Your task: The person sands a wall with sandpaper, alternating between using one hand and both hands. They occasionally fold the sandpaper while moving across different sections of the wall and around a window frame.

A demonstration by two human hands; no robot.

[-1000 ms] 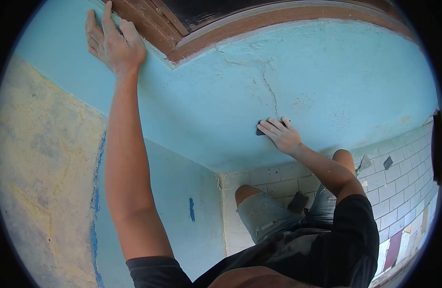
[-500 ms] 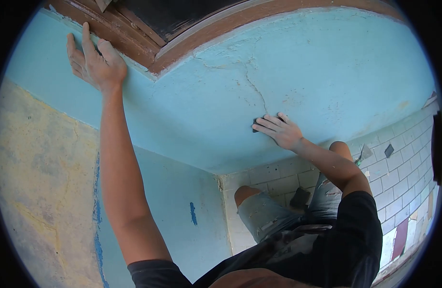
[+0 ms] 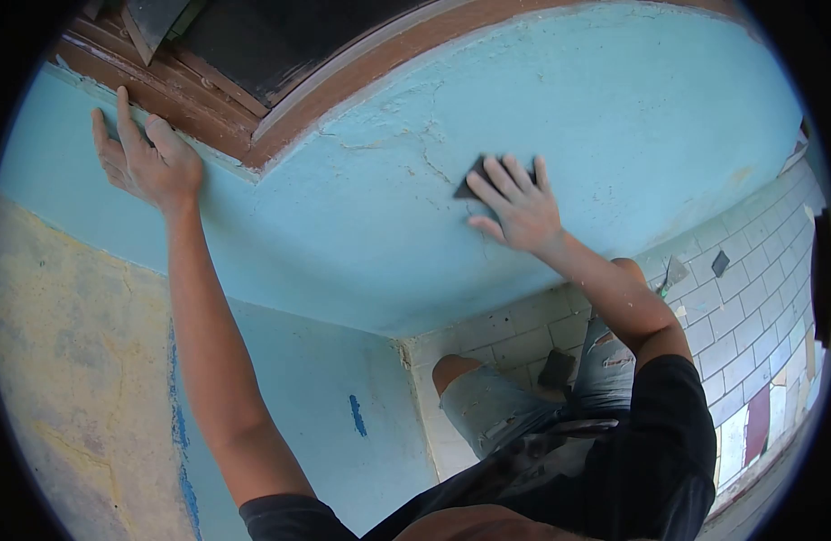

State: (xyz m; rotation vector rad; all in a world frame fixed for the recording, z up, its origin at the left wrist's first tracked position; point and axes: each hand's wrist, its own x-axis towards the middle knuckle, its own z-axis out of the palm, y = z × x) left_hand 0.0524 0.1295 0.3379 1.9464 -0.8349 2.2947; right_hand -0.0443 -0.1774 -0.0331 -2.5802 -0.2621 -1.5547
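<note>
My right hand (image 3: 522, 206) presses a dark piece of sandpaper (image 3: 470, 180) flat against the light blue wall (image 3: 361, 216), fingers stretched over it. The sandpaper's left part shows; the rest is under my fingers. Just left of it, a crack and flaked paint (image 3: 429, 162) mark the wall. My left hand (image 3: 149, 162) rests on the wall at upper left with its fingers spread, holding nothing. Its fingertips reach the lower edge of the brown window frame (image 3: 199, 104).
A scraper with a green handle (image 3: 672, 275) and a dark diamond-shaped piece (image 3: 721, 263) lie on the white tiles (image 3: 731, 307) at right. Between my legs is a dark block (image 3: 557, 368). Bare yellowish plaster (image 3: 73, 361) covers the wall at left.
My right hand has moved up the wall with the sandpaper, covering part of the crack's lower end. The view has shifted slightly; my left hand stays by the frame.
</note>
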